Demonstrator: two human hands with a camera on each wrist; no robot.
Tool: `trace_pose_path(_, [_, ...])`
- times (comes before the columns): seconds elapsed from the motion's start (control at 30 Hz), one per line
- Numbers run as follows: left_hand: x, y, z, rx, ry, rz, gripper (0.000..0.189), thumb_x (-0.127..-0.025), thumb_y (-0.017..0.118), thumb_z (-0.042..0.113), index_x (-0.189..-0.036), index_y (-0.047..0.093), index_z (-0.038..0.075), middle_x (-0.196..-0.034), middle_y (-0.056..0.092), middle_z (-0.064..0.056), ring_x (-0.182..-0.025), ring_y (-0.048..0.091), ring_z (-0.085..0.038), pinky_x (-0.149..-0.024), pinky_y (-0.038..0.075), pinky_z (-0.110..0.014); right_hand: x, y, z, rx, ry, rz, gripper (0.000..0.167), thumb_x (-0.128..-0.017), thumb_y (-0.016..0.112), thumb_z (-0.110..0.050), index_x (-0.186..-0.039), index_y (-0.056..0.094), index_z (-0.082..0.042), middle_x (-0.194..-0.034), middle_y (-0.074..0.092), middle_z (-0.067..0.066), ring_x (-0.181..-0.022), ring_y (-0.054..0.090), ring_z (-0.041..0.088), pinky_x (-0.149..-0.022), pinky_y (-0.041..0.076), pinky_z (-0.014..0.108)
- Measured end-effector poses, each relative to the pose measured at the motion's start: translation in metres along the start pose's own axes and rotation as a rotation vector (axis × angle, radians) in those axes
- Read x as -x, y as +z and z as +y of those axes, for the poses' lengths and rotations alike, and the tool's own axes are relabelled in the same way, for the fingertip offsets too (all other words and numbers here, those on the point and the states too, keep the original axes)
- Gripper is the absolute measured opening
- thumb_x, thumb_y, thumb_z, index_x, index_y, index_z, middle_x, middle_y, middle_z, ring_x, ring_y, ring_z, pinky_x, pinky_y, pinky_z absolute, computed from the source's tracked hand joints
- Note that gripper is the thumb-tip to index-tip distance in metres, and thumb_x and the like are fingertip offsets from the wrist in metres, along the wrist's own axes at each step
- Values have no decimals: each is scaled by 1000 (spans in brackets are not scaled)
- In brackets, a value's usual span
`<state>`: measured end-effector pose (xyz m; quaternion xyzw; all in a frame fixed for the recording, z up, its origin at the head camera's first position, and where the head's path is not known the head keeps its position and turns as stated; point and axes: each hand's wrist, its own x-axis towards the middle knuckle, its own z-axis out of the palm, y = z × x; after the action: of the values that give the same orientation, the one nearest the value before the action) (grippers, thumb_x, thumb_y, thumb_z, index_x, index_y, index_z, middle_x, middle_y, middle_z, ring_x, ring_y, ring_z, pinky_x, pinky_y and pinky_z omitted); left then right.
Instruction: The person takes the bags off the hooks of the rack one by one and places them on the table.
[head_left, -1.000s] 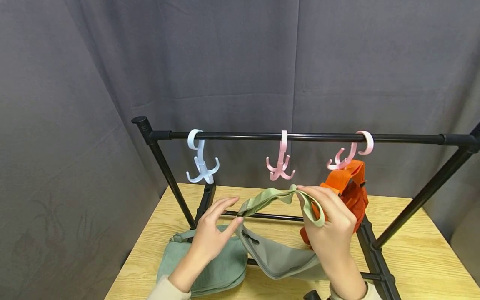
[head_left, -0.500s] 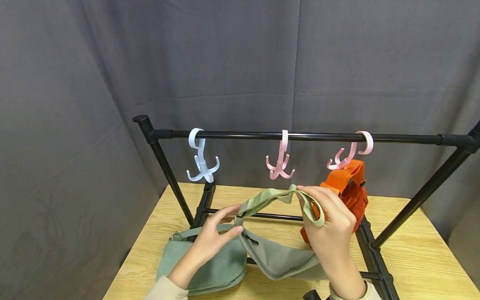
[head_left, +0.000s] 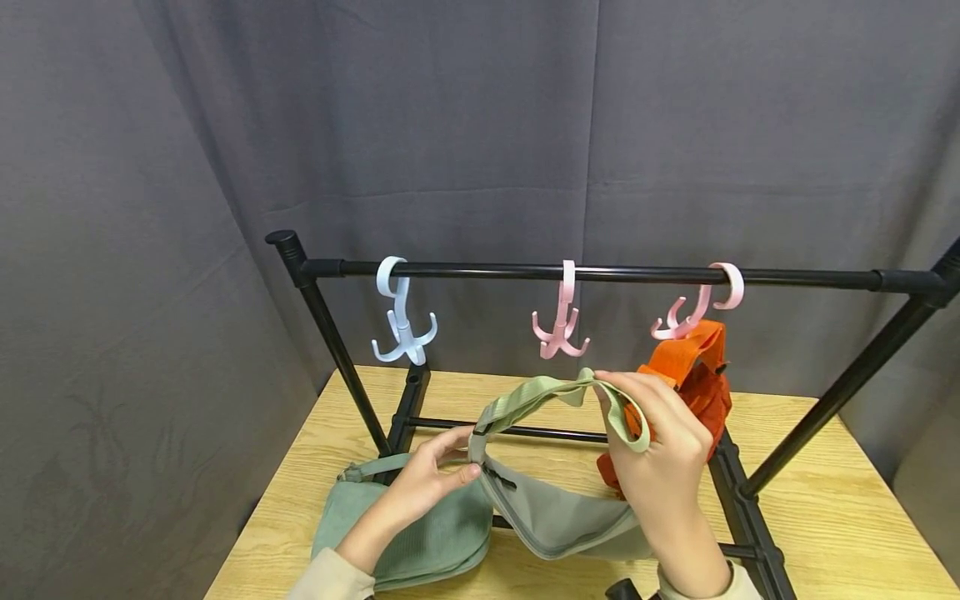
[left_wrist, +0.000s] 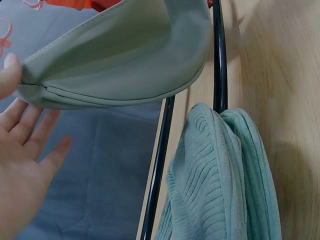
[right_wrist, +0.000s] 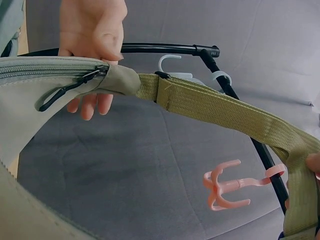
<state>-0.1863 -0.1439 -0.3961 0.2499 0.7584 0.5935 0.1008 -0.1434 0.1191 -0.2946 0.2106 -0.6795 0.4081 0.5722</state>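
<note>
A grey-green belt bag (head_left: 555,508) hangs between my hands, its zipper along the upper edge and its light green webbing strap (head_left: 536,396) arched above. My right hand (head_left: 660,467) pinches the strap near its top, where a loop folds over. My left hand (head_left: 427,479) is at the bag's left end, thumb on the near side and fingers behind it; in the left wrist view its fingers (left_wrist: 35,127) are spread beneath that end. The right wrist view shows the zipper pull (right_wrist: 65,92) beside the left hand. A teal corduroy bag (head_left: 435,533) lies below my left forearm.
A black rack bar (head_left: 480,271) crosses above the wooden table (head_left: 862,492). On it hang a light blue hook (head_left: 405,325), a pink hook (head_left: 558,321) and a second pink hook (head_left: 686,321). An orange bag (head_left: 701,371) hangs at that last hook, partly behind my right hand.
My left hand has moved slightly down and its fingers have drawn in around the belt bag's left end. The right hand keeps its pinch on the strap, almost still.
</note>
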Motion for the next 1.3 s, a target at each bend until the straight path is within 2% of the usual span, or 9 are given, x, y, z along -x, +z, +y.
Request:
trace_pose_path(0.2, [-4, 1, -5, -16, 75, -28, 37, -95, 66, 13, -130, 60, 4, -126, 64, -15, -117, 57, -28, -101, 40, -58, -1, 0, 0, -8, 3, 10, 30, -94, 69, -28, -94, 77, 2, -85, 72, 14, -79, 66, 24, -83, 50, 16])
trace_pose_path(0.3, [-4, 0, -5, -29, 93, -21, 33, -94, 67, 15, -126, 63, 5, -119, 68, -12, -113, 60, -25, -99, 42, -53, -2, 1, 0, -22, -5, 3, 28, -94, 70, -25, -94, 77, 2, -85, 71, 14, -79, 66, 24, -83, 49, 16])
trace_pose_path(0.4, [-3, -1, -5, -16, 103, -13, 32, -94, 68, 17, -123, 64, 4, -116, 68, -14, -110, 61, -22, -97, 45, -47, -2, 0, 0, -25, -9, -8, 28, -94, 70, -24, -94, 76, 2, -85, 71, 14, -79, 66, 24, -84, 49, 16])
trace_pose_path(0.57, [-2, -1, -5, 81, 111, 25, 34, -93, 68, 17, -119, 62, -5, -120, 64, -25, -107, 63, -15, -93, 49, -35, -1, -2, 0, -11, -3, -8, 29, -94, 69, -26, -94, 77, 2, -85, 72, 14, -80, 66, 24, -84, 49, 16])
trace_pose_path(0.67, [-2, -2, -4, 127, 106, 57, 38, -93, 69, 16, -120, 61, -8, -120, 62, -28, -108, 64, -15, -90, 51, -29, 0, -2, 0, -9, -3, -4, 30, -95, 69, -27, -94, 76, 2, -84, 72, 14, -80, 66, 23, -84, 49, 16])
trace_pose_path(0.9, [0, -2, -3, 139, 99, 82, 39, -92, 70, 15, -119, 60, -10, -118, 66, -17, -112, 63, -29, -91, 51, -28, 1, -1, 1, -21, -9, 3, 33, -95, 68, -29, -94, 76, 3, -84, 71, 14, -79, 66, 24, -83, 50, 16])
trace_pose_path(1.0, [0, -1, -3, 141, 107, 78, 36, -95, 66, 15, -119, 58, -11, -118, 64, -17, -111, 62, -23, -92, 50, -27, 1, 0, 0, -21, -10, 2, 33, -95, 68, -29, -93, 76, 3, -84, 71, 14, -79, 66, 23, -83, 50, 16])
trace_pose_path(1.1, [-1, 0, -4, 165, 119, 65, 32, -98, 60, 14, -120, 56, -9, -118, 61, -24, -109, 61, -15, -92, 49, -27, 1, 0, 0, -15, -9, 2, 34, -95, 68, -30, -93, 76, 3, -84, 71, 14, -79, 66, 23, -83, 50, 16])
trace_pose_path(1.3, [-1, 3, -4, 225, 132, 53, 33, -100, 58, 18, -118, 53, -9, -117, 60, -25, -109, 61, -13, -90, 49, -27, 1, -1, -1, -16, -14, 8, 34, -95, 68, -29, -93, 76, 3, -83, 72, 14, -78, 66, 23, -81, 49, 15])
